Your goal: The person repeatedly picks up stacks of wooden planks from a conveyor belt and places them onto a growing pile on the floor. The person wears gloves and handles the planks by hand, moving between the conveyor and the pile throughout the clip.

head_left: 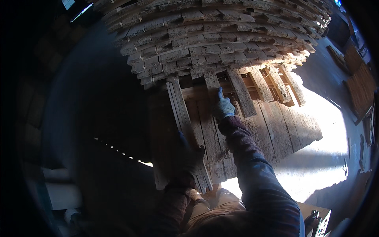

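In a blue-grey glove, my right hand (224, 107) is at the near end of a rough wooden slat (212, 81) jutting from the stack. One finger stretches along the slat; the others look curled round its end. Deep shadow covers my gloved left hand (188, 156). It grips a long bundle of thin wooden slats (178, 103) that slopes from the stack toward my legs, a blue fingertip at one side and the thumb at the other. Under both hands lies a surface of wide wooden boards (266, 124).
A tall stack of rough wooden slats (221, 47) rises in front, layer on layer. Several short slats (258, 85) stick out toward me at its foot, on the right. Sunlight falls on the floor (327, 130). Wooden panels (360, 85) stand at the far right.
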`<state>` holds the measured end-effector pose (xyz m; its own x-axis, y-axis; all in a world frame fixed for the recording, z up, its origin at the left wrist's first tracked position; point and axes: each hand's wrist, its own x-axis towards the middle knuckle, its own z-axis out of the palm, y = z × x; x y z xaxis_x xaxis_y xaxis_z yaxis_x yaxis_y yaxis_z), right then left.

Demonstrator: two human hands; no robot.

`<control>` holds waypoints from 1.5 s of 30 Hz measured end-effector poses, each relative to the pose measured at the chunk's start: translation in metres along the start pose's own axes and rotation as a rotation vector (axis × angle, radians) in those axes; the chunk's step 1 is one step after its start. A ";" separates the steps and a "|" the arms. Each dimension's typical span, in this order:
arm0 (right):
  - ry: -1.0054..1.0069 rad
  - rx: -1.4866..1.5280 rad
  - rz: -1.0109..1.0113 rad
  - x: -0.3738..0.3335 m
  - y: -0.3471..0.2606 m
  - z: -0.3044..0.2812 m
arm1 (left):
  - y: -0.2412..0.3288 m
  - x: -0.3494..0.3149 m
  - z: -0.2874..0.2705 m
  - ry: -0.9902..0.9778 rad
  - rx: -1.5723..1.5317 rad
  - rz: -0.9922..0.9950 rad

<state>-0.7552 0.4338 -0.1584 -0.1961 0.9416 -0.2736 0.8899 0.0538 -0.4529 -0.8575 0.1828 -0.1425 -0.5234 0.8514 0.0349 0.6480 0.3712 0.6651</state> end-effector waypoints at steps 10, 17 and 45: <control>0.011 0.022 0.016 0.008 0.007 -0.005 | -0.023 -0.003 0.020 0.047 -0.036 0.065; 0.295 -0.278 -0.399 0.031 0.039 -0.044 | -0.049 -0.044 -0.057 0.071 -0.109 0.083; 0.183 -0.252 -0.801 0.001 -0.024 -0.090 | -0.062 -0.098 -0.032 0.202 -0.075 -0.106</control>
<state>-0.7396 0.4633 -0.0718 -0.7543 0.6255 0.1994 0.5803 0.7773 -0.2430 -0.8643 0.0648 -0.1638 -0.6911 0.7150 0.1054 0.5448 0.4196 0.7260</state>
